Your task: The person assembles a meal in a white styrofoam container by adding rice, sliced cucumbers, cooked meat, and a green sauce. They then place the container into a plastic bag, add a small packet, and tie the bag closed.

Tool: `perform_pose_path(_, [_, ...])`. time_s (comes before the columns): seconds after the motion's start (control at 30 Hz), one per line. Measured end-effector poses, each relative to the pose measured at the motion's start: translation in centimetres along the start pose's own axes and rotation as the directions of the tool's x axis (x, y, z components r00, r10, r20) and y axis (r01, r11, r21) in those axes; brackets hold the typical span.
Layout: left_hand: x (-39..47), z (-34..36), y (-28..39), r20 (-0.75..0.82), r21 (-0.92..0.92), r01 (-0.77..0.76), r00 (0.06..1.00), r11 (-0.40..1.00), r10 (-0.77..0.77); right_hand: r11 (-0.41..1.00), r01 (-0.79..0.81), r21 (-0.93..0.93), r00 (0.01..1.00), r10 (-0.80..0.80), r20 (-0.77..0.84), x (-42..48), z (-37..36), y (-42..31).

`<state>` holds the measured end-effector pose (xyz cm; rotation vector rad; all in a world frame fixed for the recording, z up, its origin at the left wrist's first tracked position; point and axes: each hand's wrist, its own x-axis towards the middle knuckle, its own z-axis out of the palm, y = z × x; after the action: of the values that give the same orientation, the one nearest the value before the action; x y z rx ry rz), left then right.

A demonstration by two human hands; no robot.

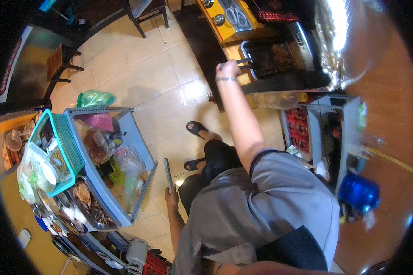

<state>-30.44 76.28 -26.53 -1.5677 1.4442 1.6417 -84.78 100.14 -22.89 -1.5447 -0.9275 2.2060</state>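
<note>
My right hand (228, 69), with a band at the wrist, reaches out and is closed on a dark two-armed tool (245, 62) that looks like tongs. Its tips are over the near rim of a dark metal tray (261, 70). Browned meat (281, 58) lies at the tray's far end. Low at my other side, my left hand (172, 198) grips a long grey metal tool (168, 173), pointing away from my body; its exact kind is unclear. Above the tray, a yellow cooker (223, 29) has round knobs, grey-handled scissors (236, 17) and a red glowing heater (278, 16).
A grey metal shelf (101, 189) carries a turquoise basket (67, 137) and a tray of cooked meat (93, 202). Plastic bags (129, 168) lie inside it. Shiny foil (334, 44) hangs beyond the cooker. A shelf of red cans (297, 129) and a blue container (359, 192) stand opposite.
</note>
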Motion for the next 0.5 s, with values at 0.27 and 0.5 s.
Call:
perform_pose_path(0.27, [-4.7, 0.3, 4.9, 0.013, 0.002, -0.380, 0.925, 0.925, 0.380, 0.886, 0.219, -0.408, 0.958, -0.116, 0.262, 4.9, -2.3, 0.3])
perform_pose_path(0.5, [-16.5, -10.5, 1.9, -0.303, -0.526, -0.684, 0.706, 0.505, 0.640, 0.594, 0.621, -0.512, -0.162, 0.736, 0.657, -31.0, -28.7, 15.6])
